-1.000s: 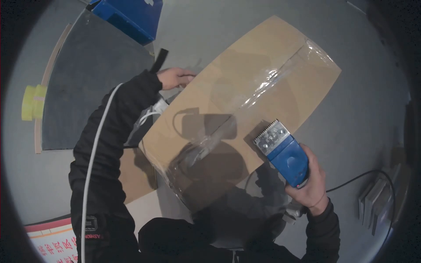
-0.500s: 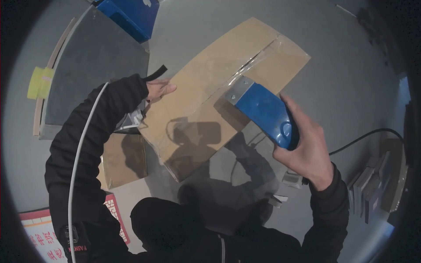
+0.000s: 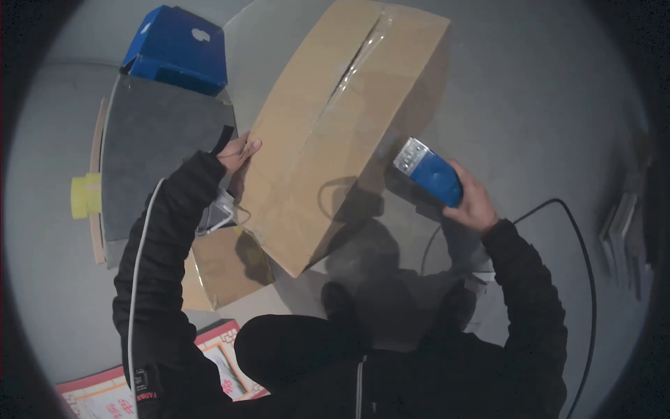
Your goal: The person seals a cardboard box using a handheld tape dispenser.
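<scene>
A long cardboard box [image 3: 279, 188] stands tilted in front of me, its long side face showing. Clear tape [image 3: 359, 59] runs over the upper part of its middle seam, which has a dark gap. My left hand [image 3: 239, 151] grips the box's left edge, thumb on the near face and the other fingers partly hidden. To the right of the box, apart from it, my right hand [image 3: 476, 199] is closed around a blue tape dispenser [image 3: 438, 179]. The dispenser's toothed metal end points up and left, toward the box.
At left is a dark grey surface [image 3: 164, 153] with a blue box [image 3: 178, 49] at its far end and a yellow roll [image 3: 86, 196] along its outer edge. A smaller cardboard box [image 3: 234, 269] sits below. A black cable [image 3: 590, 279] curves at right, near stacked flat items [image 3: 621, 241].
The cardboard box has tipped up, showing more of its right side. The tape dispenser has moved away from its face to the right, with its metal end now turned to show the teeth.
</scene>
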`<move>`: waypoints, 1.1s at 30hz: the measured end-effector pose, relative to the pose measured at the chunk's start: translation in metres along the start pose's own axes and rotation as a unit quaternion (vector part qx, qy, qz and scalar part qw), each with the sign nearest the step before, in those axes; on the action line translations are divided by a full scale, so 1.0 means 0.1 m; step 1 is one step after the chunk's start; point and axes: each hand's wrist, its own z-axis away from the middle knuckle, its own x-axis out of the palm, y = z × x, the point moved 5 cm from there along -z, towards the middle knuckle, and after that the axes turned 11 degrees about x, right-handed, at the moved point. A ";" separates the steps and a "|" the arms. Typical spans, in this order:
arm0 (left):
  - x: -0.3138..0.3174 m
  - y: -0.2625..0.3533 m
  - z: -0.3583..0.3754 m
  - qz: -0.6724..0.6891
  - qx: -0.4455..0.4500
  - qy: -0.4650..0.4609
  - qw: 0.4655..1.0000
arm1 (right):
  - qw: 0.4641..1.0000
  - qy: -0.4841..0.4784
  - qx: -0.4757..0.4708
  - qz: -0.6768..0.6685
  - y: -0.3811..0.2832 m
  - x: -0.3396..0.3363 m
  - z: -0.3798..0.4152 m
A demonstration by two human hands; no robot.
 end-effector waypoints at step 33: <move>1.61 1.99 -0.36 -0.762 -0.045 -0.091 0.639 | 0.962 -0.083 0.142 0.216 -0.86 -0.18 -0.05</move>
